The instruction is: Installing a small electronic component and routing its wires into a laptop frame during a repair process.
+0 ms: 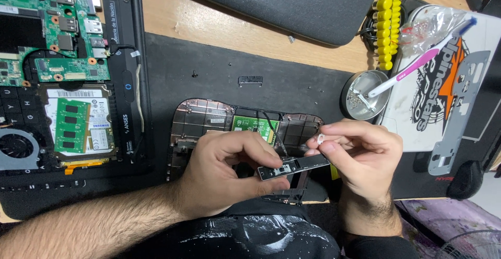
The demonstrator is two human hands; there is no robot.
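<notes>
The left hand (224, 170) has a grip on a narrow black plastic button strip (293, 166) above the dark plastic laptop cover panel (201, 115); the right hand (360, 154) pinches its end. Laptop already opened, strip still unmounted.

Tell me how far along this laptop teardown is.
Done: the laptop base lies opened, its green circuit boards exposed, and loose screws sit in the round metal dish. In hand: the left hand holds a narrow black strip while the right hand pinches a small white piece at its end. Left: the palmrest panel beneath lies unassembled.
</notes>
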